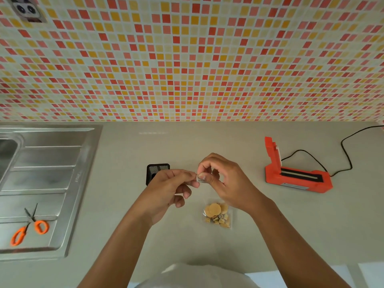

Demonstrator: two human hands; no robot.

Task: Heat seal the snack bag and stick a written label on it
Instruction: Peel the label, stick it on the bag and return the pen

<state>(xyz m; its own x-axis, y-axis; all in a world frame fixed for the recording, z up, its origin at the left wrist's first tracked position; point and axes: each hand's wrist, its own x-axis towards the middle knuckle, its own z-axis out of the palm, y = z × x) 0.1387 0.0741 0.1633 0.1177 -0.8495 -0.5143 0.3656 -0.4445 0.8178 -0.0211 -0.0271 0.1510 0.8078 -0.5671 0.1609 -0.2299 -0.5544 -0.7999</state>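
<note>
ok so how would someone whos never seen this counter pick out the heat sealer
Start from the grey counter under the mosaic tile wall and look to its right side, away from the steel sink. The heat sealer sits there with its lid raised. It is the only bright orange-red block, with a black cord trailing toward the wall.

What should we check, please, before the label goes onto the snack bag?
1. Label held by both hands: ok, pinched between the left hand and right hand.
2. Backing peeled off: cannot tell, fingers cover it.
3. Writing on label: cannot tell, too small.
4. Bag within reach: ok, flat on the counter just below the hands.
5. Bag sealed: cannot tell, its top edge is unclear.
6. Sealer out of the way: ok, off to the right, lid raised.
</note>
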